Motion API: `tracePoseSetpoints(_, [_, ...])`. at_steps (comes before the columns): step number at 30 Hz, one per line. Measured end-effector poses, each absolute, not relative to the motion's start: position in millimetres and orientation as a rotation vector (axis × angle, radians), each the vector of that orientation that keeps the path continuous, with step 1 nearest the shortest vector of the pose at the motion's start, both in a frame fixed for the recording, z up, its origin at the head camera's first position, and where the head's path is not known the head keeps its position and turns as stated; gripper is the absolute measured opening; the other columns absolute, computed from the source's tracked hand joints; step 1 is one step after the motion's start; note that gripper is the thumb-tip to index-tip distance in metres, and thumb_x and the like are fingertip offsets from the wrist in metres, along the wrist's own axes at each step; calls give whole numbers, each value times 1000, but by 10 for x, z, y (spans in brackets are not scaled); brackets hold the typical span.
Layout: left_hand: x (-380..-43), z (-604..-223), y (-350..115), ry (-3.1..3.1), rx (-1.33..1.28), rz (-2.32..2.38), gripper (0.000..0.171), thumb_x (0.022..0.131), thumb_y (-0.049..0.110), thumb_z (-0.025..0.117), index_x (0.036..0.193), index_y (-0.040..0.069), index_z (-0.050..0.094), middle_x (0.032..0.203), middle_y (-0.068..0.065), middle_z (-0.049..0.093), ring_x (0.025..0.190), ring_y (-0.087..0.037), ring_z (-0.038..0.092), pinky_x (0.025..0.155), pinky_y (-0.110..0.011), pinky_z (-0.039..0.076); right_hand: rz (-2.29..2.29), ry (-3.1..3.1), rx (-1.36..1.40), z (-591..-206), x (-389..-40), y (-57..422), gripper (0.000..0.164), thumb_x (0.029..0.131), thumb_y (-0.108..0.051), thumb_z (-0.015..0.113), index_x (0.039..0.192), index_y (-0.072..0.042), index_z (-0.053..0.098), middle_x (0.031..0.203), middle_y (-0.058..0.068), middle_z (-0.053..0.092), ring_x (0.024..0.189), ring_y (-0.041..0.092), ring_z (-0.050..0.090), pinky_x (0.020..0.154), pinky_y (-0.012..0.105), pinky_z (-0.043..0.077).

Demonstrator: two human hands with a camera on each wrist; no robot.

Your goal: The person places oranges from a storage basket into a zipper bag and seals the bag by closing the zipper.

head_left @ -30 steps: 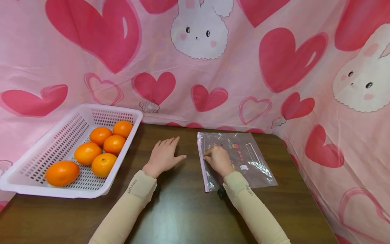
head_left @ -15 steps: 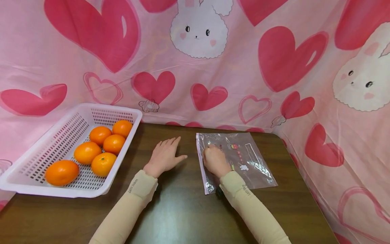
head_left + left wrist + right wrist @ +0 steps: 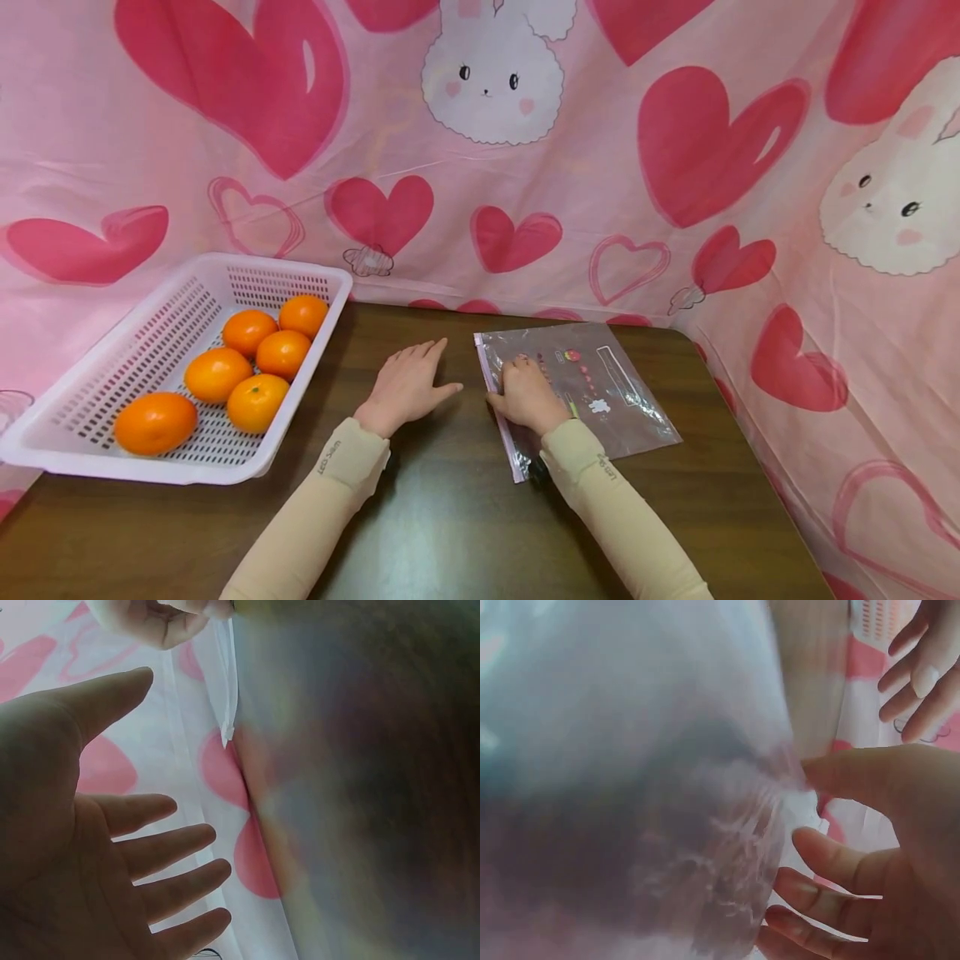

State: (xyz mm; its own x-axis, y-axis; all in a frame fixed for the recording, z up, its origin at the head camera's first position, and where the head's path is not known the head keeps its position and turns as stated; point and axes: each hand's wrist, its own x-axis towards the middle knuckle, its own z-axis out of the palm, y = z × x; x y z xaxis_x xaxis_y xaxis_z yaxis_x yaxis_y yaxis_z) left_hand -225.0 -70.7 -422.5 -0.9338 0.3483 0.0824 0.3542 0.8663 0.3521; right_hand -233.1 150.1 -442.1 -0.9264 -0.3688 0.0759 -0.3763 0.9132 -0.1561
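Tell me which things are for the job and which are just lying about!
Looks like the job right now: the clear bag, the right hand holding its edge, the left hand near it.

Seem to be just there, untouched: the white basket, six oranges, the heart-patterned cloth behind.

Six oranges [image 3: 218, 375], one basket [image 3: 150, 471] — one bag [image 3: 630, 417] — two hands [image 3: 405, 387]
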Motion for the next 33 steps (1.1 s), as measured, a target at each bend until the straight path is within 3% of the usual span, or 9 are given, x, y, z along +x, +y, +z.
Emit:
tracePoseSetpoints(2, [-2248,-4226,-708,-3022,-567,-575,84,93,52,69,155,3,40,151,-20,47,137,-39,44,112,-57,33,270,-3028,614,-4416,-2342,1508,28,90,-25,72,70,-10,62,80,9,60,97,39,58,93,49,45])
tracePoseSetpoints(6, [-2243,-4233,-706,-3018,-569,-566,84,93,52,69,155,3,40,151,-20,47,137,-39,44,112,-57,32,405,-3000,604,-4404,-2364,1543,26,89,-17,66,64,-13,61,65,1,57,77,31,59,73,43,49])
tracePoseSetpoints(10, [-2237,-4237,-692,-3005,-593,-570,83,94,52,68,154,2,41,150,-20,48,138,-40,43,114,-57,29,607,-2974,559,-4391,-2387,1586,28,88,-13,65,62,-13,53,60,-2,49,59,19,50,57,35,42])
tracePoseSetpoints(15, [-2235,-4256,-652,-2979,-614,-598,81,94,49,70,152,0,43,147,-22,50,136,-42,44,115,-56,29,785,-2926,491,-4363,-2412,1613,23,87,-15,66,67,-14,55,63,-2,51,58,16,49,56,32,41])
tracePoseSetpoints(25, [-2201,-4289,-454,-2914,-550,-883,67,97,41,67,141,-7,53,137,-25,57,126,-41,54,108,-52,40,963,-2847,395,-4226,-2389,1637,14,87,-14,69,79,-11,59,68,0,55,60,16,51,55,31,43])
tracePoseSetpoints(30, [-2212,-4342,-339,-2903,-467,-1093,63,97,40,68,139,-5,54,110,-17,69,99,-28,67,88,-45,54,981,-2827,428,-4169,-2373,1626,16,86,-9,71,80,-11,57,68,0,56,59,16,52,53,30,43])
tracePoseSetpoints(33, [-2227,-4372,-283,-2900,-450,-1179,60,96,35,71,138,-4,54,87,-5,69,76,-17,66,71,-39,56,973,-2830,445,-4144,-2356,1610,18,85,-7,72,78,-11,56,66,0,55,58,16,52,52,29,43])
